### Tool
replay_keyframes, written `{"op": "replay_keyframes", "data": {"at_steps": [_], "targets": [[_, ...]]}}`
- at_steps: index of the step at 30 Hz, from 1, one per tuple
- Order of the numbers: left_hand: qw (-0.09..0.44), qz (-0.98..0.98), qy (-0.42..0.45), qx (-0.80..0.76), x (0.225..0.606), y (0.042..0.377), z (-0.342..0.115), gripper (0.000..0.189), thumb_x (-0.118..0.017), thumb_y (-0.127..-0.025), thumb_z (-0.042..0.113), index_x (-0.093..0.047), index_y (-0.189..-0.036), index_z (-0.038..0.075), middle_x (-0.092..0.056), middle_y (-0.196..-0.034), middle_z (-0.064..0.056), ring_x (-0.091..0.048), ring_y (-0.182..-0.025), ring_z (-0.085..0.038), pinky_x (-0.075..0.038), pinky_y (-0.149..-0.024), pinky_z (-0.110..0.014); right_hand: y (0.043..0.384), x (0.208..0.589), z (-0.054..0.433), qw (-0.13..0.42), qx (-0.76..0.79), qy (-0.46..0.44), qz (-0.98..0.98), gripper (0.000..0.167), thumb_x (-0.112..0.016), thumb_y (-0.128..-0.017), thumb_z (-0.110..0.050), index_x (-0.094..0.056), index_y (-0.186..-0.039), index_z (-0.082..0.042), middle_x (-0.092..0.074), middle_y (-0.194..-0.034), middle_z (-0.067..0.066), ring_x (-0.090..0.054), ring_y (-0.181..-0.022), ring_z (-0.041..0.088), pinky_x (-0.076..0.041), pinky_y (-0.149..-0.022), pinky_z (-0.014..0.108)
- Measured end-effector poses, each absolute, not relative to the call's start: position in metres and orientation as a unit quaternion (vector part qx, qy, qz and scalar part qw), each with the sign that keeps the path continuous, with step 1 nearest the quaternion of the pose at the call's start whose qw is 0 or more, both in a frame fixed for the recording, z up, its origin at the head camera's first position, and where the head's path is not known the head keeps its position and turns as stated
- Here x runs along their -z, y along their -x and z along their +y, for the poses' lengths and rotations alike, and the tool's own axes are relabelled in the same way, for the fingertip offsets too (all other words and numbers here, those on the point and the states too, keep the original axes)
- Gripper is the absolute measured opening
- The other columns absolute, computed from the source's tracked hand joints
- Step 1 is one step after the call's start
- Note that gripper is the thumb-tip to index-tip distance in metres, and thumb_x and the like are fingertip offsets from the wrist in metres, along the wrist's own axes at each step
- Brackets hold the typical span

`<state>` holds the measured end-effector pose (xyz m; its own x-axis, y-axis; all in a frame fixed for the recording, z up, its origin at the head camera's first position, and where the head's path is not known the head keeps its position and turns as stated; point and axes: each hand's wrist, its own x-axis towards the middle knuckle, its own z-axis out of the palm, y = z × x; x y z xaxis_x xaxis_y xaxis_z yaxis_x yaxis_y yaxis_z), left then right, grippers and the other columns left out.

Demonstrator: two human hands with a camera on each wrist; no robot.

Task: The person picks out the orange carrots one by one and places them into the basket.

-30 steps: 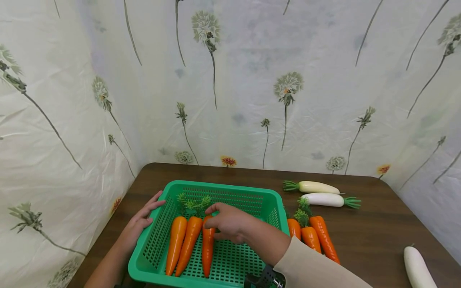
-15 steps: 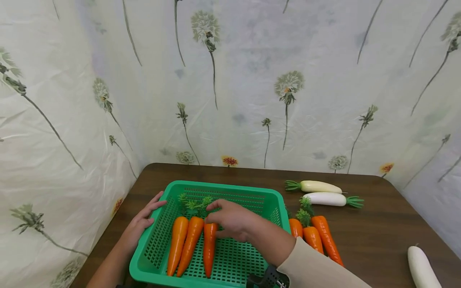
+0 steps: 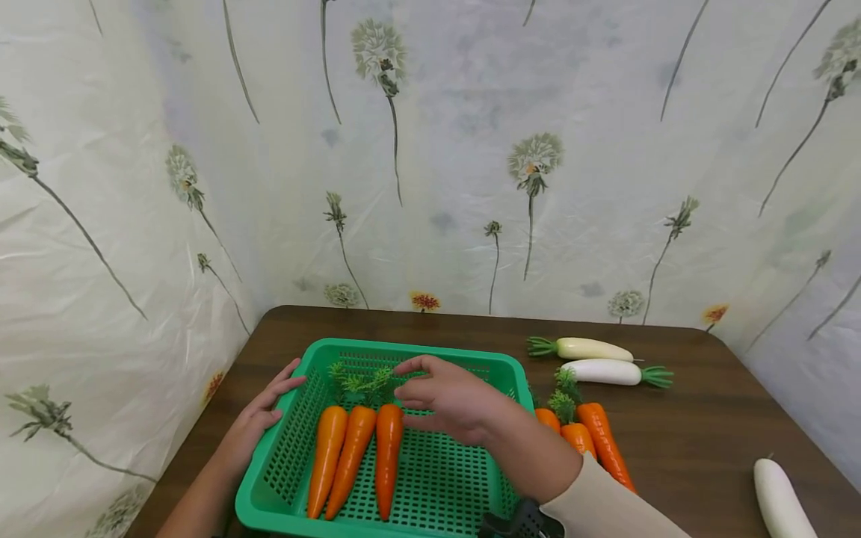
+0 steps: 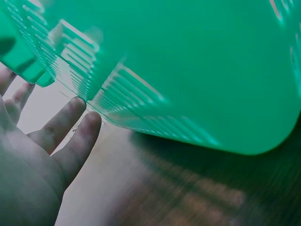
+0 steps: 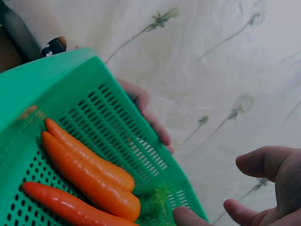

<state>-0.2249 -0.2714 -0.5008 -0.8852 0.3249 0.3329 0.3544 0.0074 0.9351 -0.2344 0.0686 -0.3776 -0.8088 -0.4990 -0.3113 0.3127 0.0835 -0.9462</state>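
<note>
Right hand (image 3: 447, 400) holds nothing beside three glossy orange carrots (image 3: 348, 463) in a green perforated plastic basket (image 3: 417, 348)

The right hand has its fingers loosely parted, gripping nothing between thumb and fingertips. Just to its left lies the nearest carrot (image 3: 388, 463), smooth and shiny, thick at the leaf end and tapering toward the person. The other two lie farther left of that hand, side by side; all three rest on the basket's latticed floor. Feathery green leaf tops (image 3: 363, 382), fine and frilly, bunch to the left of the right fingertips.

The left hand (image 3: 255, 418) rests nearly straight fingers against the basket's left side, smooth plastic cut with narrow slots. Outside the basket, to the right hand's right, are more orange carrots (image 3: 605, 444); beyond them lie a slender cream radish (image 3: 593, 349) and a slender white radish (image 3: 599, 372), both green-stalked. A thick white radish (image 3: 780, 497) lies well off to that hand's right on the dark wood-grained table (image 3: 699, 418).

The right arm and its beige cloth sleeve (image 3: 605, 501) partly cover the outside carrots. The basket's near edge and the thick radish are cut off by the head view. The overlapping leaves cannot be matched to single carrots, and whether the right fingers touch the nearest carrot cannot be told.
</note>
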Motion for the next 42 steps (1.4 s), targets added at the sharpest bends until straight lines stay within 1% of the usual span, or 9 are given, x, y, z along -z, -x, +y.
{"op": "replay_keyframes", "data": {"at_steps": [7,10,14,18,24,31,35,38,42], "targets": [[0.014,-0.703,0.248,0.666,0.499,0.225,-0.269,0.049,-0.03,-0.106,0.0,-0.04,-0.152,-0.011,-0.016,-0.176,-0.002,-0.023,-0.15,0.01,-0.042,-0.107,-0.017,0.228,0.37,0.097,0.294,0.659,0.09,0.686,0.054,-0.065,-0.101,-0.019,-0.044,-0.149,-0.006,-0.04,-0.156,0.027,-0.055,-0.132,0.041,-0.054,-0.103,0.048],[0.013,-0.697,0.254,0.671,0.5,0.227,-0.266,0.049,-0.028,-0.107,0.0,-0.039,-0.152,-0.013,-0.017,-0.176,0.0,-0.024,-0.15,0.01,-0.042,-0.107,-0.016,0.225,0.368,0.11,0.291,0.648,0.096,0.697,0.055,-0.065,-0.102,-0.023,-0.043,-0.149,-0.006,-0.044,-0.152,0.025,-0.06,-0.124,0.037,-0.055,-0.101,0.047],[0.013,-0.693,0.257,0.674,0.502,0.227,-0.263,0.049,-0.028,-0.106,-0.001,-0.038,-0.152,-0.014,-0.019,-0.175,0.005,-0.024,-0.15,0.011,-0.041,-0.108,-0.015,0.222,0.367,0.124,0.269,0.63,0.099,0.722,0.052,-0.063,-0.103,-0.022,-0.044,-0.148,-0.005,-0.052,-0.14,0.023,-0.06,-0.117,0.033,-0.055,-0.099,0.047],[0.023,-0.69,0.259,0.675,0.503,0.225,-0.265,0.048,-0.029,-0.106,-0.001,-0.04,-0.151,-0.014,-0.022,-0.174,0.009,-0.025,-0.149,0.011,-0.042,-0.107,-0.015,0.221,0.37,0.134,0.233,0.606,0.103,0.754,0.05,-0.066,-0.101,-0.02,-0.047,-0.145,-0.005,-0.057,-0.13,0.02,-0.06,-0.115,0.03,-0.056,-0.097,0.045],[0.018,-0.685,0.268,0.677,0.502,0.224,-0.266,0.047,-0.029,-0.108,0.001,-0.039,-0.152,-0.013,-0.022,-0.173,0.012,-0.025,-0.15,0.01,-0.044,-0.106,-0.017,0.219,0.376,0.151,0.208,0.598,0.101,0.767,0.047,-0.067,-0.102,-0.025,-0.051,-0.142,-0.007,-0.058,-0.13,0.019,-0.062,-0.114,0.031,-0.057,-0.093,0.043],[0.017,-0.7,0.255,0.667,0.499,0.224,-0.267,0.048,-0.03,-0.106,0.0,-0.04,-0.151,-0.013,-0.02,-0.174,0.006,-0.024,-0.15,0.011,-0.041,-0.107,-0.015,0.213,0.386,0.167,0.147,0.588,0.112,0.787,0.04,-0.064,-0.104,-0.025,-0.054,-0.139,-0.007,-0.061,-0.125,0.017,-0.067,-0.104,0.029,-0.058,-0.088,0.047],[0.012,-0.712,0.232,0.662,0.497,0.222,-0.27,0.05,-0.031,-0.104,-0.002,-0.041,-0.152,-0.011,-0.02,-0.175,0.004,-0.024,-0.148,0.014,-0.04,-0.106,-0.014,0.209,0.396,0.176,0.08,0.588,0.104,0.798,0.036,-0.061,-0.105,-0.02,-0.055,-0.137,-0.005,-0.061,-0.125,0.018,-0.067,-0.103,0.028,-0.059,-0.082,0.042],[0.006,-0.715,0.224,0.662,0.496,0.222,-0.27,0.051,-0.031,-0.103,-0.002,-0.04,-0.153,-0.011,-0.018,-0.176,0.003,-0.024,-0.148,0.014,-0.041,-0.106,-0.014,0.206,0.403,0.183,0.034,0.587,0.082,0.805,0.033,-0.059,-0.106,-0.017,-0.055,-0.136,-0.004,-0.06,-0.128,0.02,-0.066,-0.107,0.031,-0.059,-0.082,0.037],[0.004,-0.714,0.225,0.663,0.497,0.222,-0.27,0.051,-0.031,-0.104,-0.001,-0.039,-0.153,-0.011,-0.016,-0.176,0.001,-0.023,-0.148,0.014,-0.041,-0.107,-0.015,0.203,0.41,0.193,-0.009,0.568,0.067,0.821,0.032,-0.063,-0.105,-0.019,-0.058,-0.133,-0.005,-0.063,-0.125,0.017,-0.066,-0.105,0.028,-0.059,-0.084,0.033]]}}
